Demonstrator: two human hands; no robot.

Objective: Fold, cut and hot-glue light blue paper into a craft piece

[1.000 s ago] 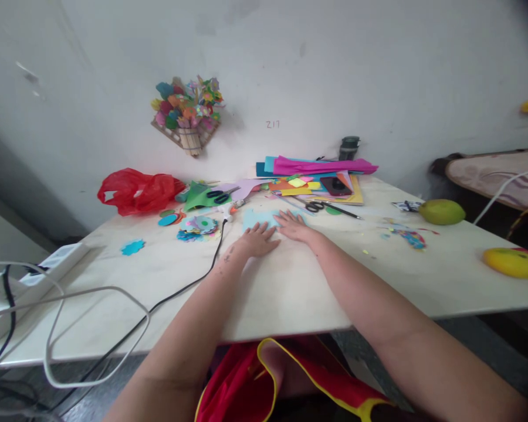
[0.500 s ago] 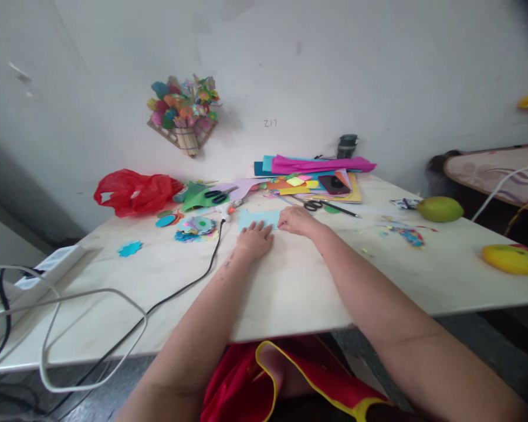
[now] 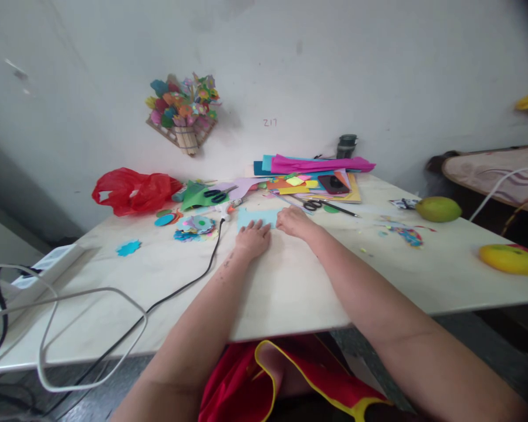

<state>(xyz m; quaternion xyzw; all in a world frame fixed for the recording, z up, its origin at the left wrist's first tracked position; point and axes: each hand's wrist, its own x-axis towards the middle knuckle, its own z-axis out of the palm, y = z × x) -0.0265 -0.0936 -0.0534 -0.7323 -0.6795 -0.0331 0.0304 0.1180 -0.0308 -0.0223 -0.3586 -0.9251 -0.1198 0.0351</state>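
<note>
From the head camera, both bare hands rest on a light blue paper sheet [image 3: 257,217] lying flat on the pale table [image 3: 290,281], just ahead of the middle of its near edge. The left hand [image 3: 253,239] lies palm down with fingers spread and relaxed, pinning the sheet's near left part; it grips nothing. The right hand [image 3: 294,221] sits at the sheet's right edge with fingers curled; it seems to pinch or press that edge, though whether paper is caught between the fingertips is too small to tell.

Just left of the sheet lie a glue gun [image 3: 227,209] with its black cord [image 3: 189,281] trailing toward the near edge, and a heap of cut paper flowers [image 3: 196,227]. Behind it are green-handled scissors [image 3: 216,195], a second pair of scissors [image 3: 312,205], a pencil [image 3: 341,210] and a stack of coloured paper [image 3: 317,167] with a phone [image 3: 334,184] on top. A red plastic bag [image 3: 134,190] sits far left, two mangoes [image 3: 439,208] well apart on the right.

The work in hand looks like folding or creasing the sheet. To do it well, I would keep the left palm flat so the paper cannot slide, line the edges up before pressing, then run the right fingertips along the fold in one firm stroke, staying clear of the glue gun's tip
</note>
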